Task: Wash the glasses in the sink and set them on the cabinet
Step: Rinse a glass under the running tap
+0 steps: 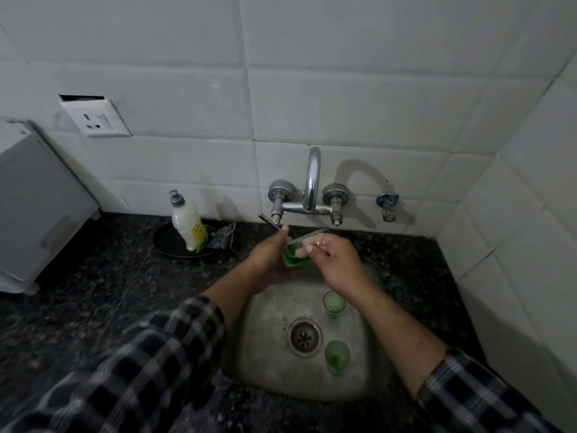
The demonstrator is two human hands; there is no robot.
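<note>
In the head view we are holding one green glass (295,257) in our left grip (268,260) above the sink (268,339), our right grip (335,260) pinching a sponge (312,235) at its mouth. The glass is lying tilted, long axis running grip to grip, mouth seemingly toward the right. We are judging the task early: a second glass (334,303) and a third glass (337,354) are standing below the right grip, none on the desk (93,292).

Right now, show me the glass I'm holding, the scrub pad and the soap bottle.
held glass (293,257): head view, on its green side wall.
scrub pad (313,235): head view, on the speckled edge above the glass.
soap bottle (186,221): head view, on its white upper body.
</note>
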